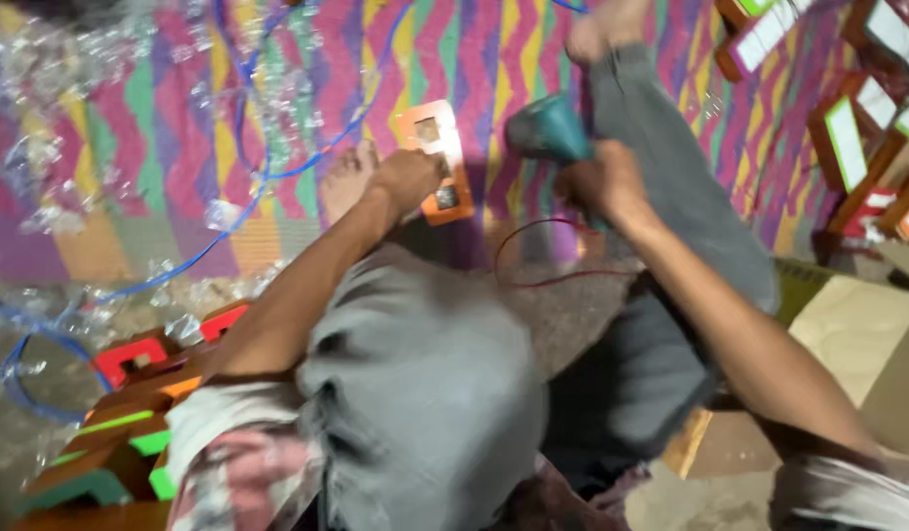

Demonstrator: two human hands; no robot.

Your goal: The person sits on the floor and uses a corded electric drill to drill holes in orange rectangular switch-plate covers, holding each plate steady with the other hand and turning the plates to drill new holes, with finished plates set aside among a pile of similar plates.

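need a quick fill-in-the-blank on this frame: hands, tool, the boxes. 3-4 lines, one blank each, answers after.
1. The right hand grips a teal power ____.
2. The left hand presses on a small ____-edged box lying on the zigzag mat.
3. A thin ____ wire loops below the right hand.
4. A blue cable runs across the mat on the person's ____ side.

Answers: drill; orange; red; left

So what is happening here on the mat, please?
A person sits on a striped mat. The left hand presses an orange board with cut-outs against the mat. The right hand grips a teal power tool beside it. A blue cable runs across the mat, and similar boards are stacked at the person's left.
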